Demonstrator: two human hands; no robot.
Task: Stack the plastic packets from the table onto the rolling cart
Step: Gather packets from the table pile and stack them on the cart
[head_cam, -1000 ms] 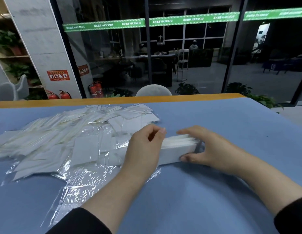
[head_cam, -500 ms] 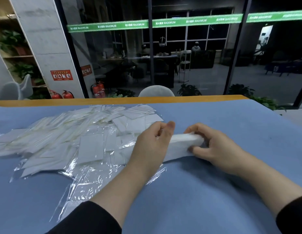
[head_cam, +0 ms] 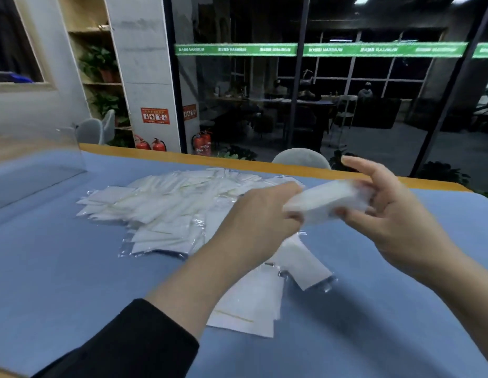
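The bundle of packets was up off the table, held in the air just right of the big loose pile. The left hand gripped its near end, fingers curled round it. The right hand cradled the far end, fingers spread and only lightly bent, forefinger lifted clear above. The picture was smeared there, so whether the right thumb actually pinched the bundle could not be told for sure.

Between the pile and the near edge of the table lay a few more flat packets, one angled white pouch just right of them, directly under the lifted bundle.

On handling, a judgement: these looked light, thin and floppy, clear slick film over white inserts. A stack of them would likely slide apart or fan out if squeezed at one end only. Best hold seemed to be both short ends at once, pressing inward, or one hand under the middle with the thumb clamped on top. Nothing fragile there, but slippery.

The cart was not in view.
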